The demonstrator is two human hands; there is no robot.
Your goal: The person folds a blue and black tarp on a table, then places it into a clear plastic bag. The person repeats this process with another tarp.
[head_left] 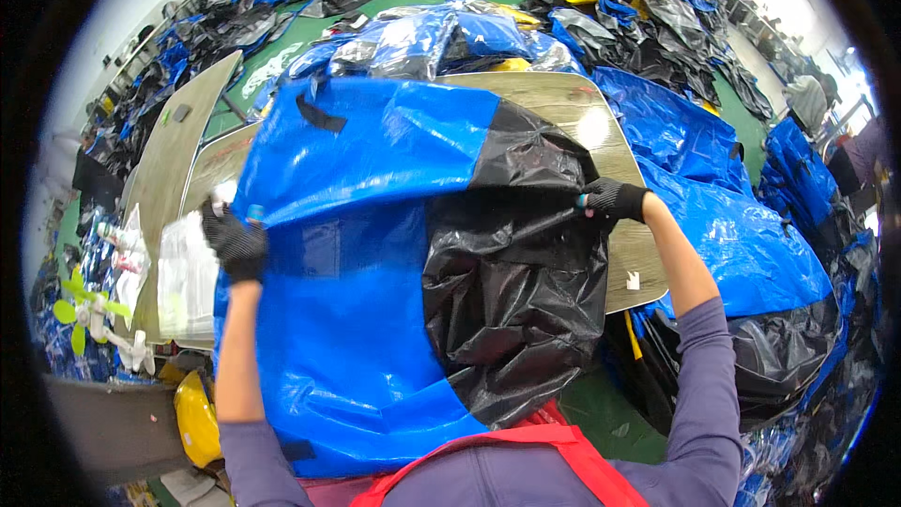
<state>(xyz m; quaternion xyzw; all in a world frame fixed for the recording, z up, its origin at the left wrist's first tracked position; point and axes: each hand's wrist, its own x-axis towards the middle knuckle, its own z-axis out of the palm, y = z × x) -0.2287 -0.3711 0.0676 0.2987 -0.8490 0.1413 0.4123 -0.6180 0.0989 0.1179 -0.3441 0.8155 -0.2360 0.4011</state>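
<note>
A large blue and black tarpaulin piece is spread out in front of me, over the table and down to my lap. Its upper part is folded over, making a crease across the middle. A short black strap shows on the far blue part. My left hand, in a black glove, grips the left edge near the fold; motion smears its fingers a little. My right hand, also gloved in black, pinches the right black edge at the fold. Both arms are spread wide.
Under the piece stands a wood-grain table. To the right lies a pile of blue and black tarpaulin. Clear plastic bags and a small green-bladed fan are at the left. More heaped pieces cover the green floor behind.
</note>
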